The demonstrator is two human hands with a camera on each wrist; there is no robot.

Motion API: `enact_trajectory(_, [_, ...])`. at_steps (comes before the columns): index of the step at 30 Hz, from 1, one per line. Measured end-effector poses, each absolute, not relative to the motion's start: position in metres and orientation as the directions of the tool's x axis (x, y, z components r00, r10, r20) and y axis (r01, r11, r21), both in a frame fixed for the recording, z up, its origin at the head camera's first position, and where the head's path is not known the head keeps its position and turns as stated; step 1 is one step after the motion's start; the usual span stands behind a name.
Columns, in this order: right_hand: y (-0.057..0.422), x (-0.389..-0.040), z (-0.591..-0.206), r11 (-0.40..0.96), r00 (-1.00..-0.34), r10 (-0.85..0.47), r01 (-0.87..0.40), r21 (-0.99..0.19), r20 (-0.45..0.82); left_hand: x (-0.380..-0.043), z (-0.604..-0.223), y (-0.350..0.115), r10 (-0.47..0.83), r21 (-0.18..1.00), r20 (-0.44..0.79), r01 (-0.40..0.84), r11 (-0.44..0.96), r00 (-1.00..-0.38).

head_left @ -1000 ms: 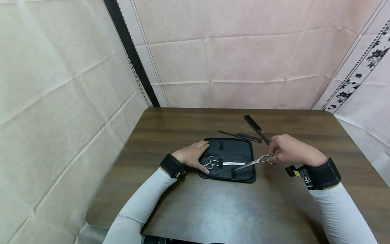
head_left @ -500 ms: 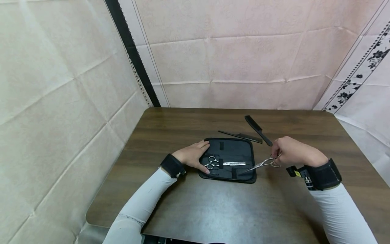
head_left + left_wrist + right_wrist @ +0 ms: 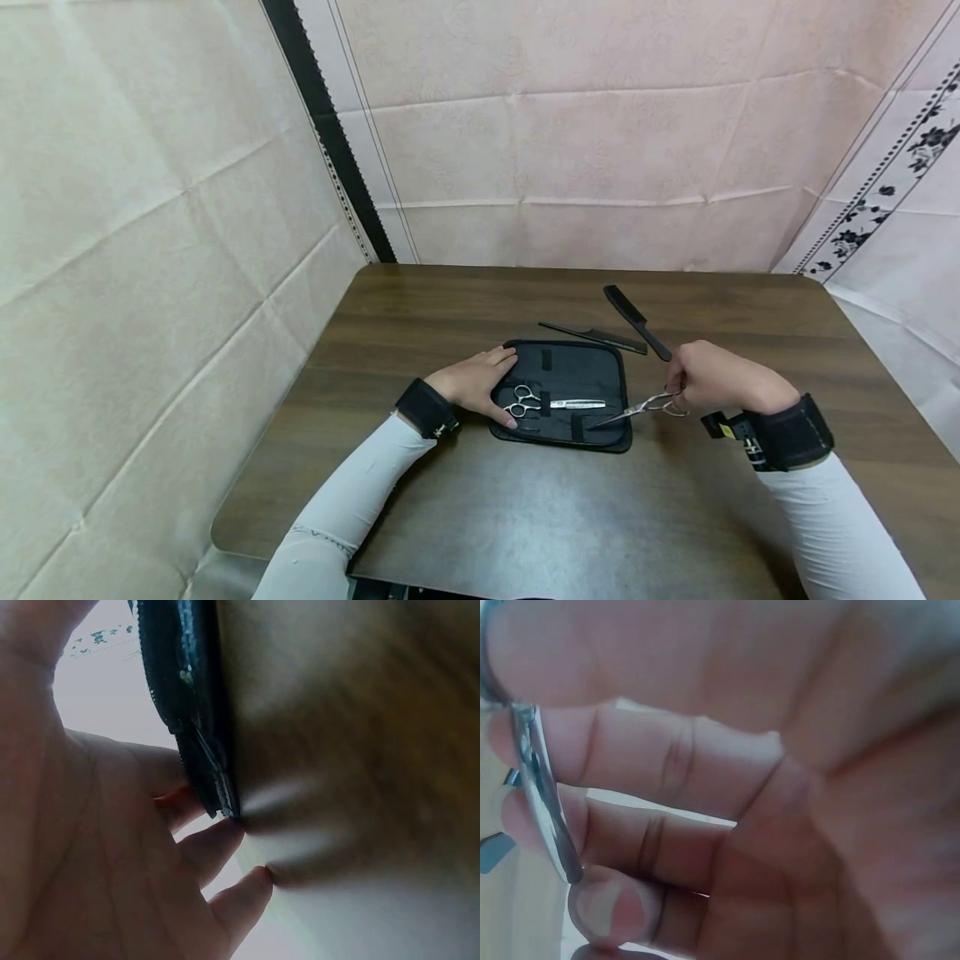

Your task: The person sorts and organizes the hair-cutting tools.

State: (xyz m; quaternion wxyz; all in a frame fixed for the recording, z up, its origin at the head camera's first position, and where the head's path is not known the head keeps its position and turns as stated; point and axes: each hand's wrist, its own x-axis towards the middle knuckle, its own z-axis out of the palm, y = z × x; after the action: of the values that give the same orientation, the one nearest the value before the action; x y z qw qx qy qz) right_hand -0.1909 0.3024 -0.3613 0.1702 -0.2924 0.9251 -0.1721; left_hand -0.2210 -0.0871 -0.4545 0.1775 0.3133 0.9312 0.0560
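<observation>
A black zip case (image 3: 579, 371) lies on the table, with thinning scissors (image 3: 577, 403) held under a strap in its middle. My left hand (image 3: 474, 382) rests at the case's left edge, thumb and fingers spread; in the left wrist view, fingertips (image 3: 259, 881) touch the table beside the case edge (image 3: 214, 712). To the right of the case, my right hand (image 3: 716, 373) pinches a second pair of silver scissors (image 3: 643, 407) by the finger rings. Their blades point left over the case's lower right corner, near the lower strap (image 3: 577, 428). One metal ring (image 3: 547, 802) shows against the fingers in the right wrist view.
Behind the case lie a thin-tailed black comb (image 3: 600, 337) and a wider black comb (image 3: 630, 312), its handle end close to my right hand. The wooden table (image 3: 450, 300) meets pale cloth walls (image 3: 600, 167) at the back and left.
My right hand has shifted slightly right and down with the scissors, so their tip sits farther right, past the lower strap. The left hand and the case stay put.
</observation>
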Motion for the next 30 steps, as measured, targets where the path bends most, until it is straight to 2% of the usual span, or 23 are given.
enact_trajectory(30, [0.290,-0.191,-0.372,0.769,-0.741,-0.613,-0.480,-0.423,-0.274,-0.221,-0.454,-0.087,0.598,0.216,-0.300,0.557,0.802,-0.743])
